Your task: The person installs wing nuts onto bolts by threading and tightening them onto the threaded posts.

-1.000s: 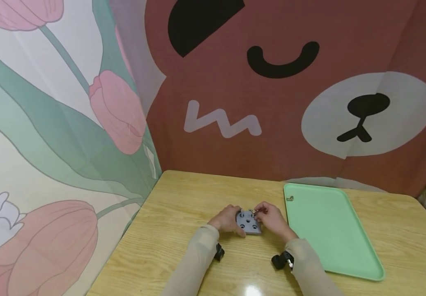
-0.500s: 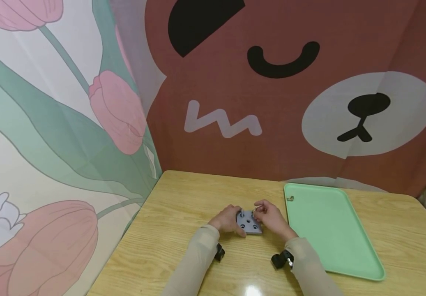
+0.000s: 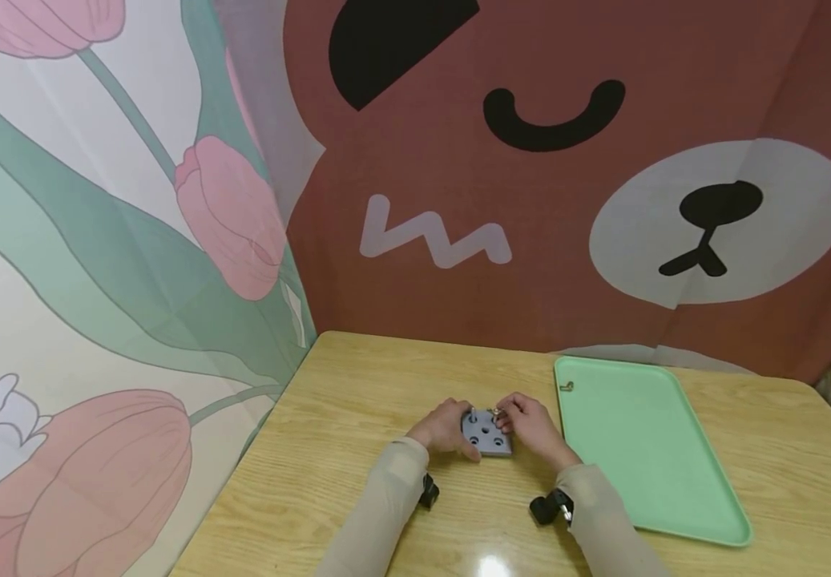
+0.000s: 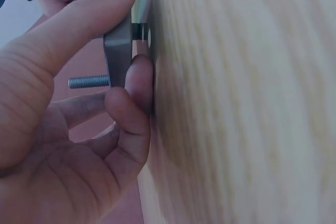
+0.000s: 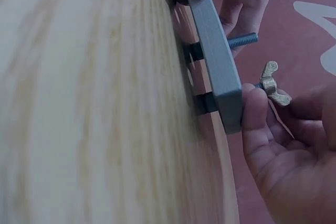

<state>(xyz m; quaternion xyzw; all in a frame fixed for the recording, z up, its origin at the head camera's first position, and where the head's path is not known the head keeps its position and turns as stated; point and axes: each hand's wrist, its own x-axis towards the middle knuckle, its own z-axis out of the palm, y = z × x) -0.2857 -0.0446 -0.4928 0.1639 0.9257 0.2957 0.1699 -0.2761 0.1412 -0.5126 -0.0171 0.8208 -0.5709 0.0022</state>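
Observation:
A grey metal plate [image 3: 487,450] with several holes is tilted up off the table, and my left hand [image 3: 447,429] grips it by its left edge. Bolts pass through it; one bare threaded bolt [image 4: 88,82] sticks out near the left fingers. On the other bolt's end sits a brass wing nut [image 5: 269,86], with the fingers of my right hand [image 3: 532,425] around it. One right finger also lies against the plate's face. Dark bolt heads [image 5: 206,103] show on the plate's underside in the right wrist view.
A light green tray [image 3: 646,457] lies to the right on the wooden table [image 3: 357,377]. Near its far left corner is a small brass piece [image 3: 566,387], perhaps another wing nut. A printed cloth [image 3: 415,304] hangs behind the table.
The right fingers have shifted slightly around the wing nut, lifting and coming back down. My left hand and the plate stay almost where they were.

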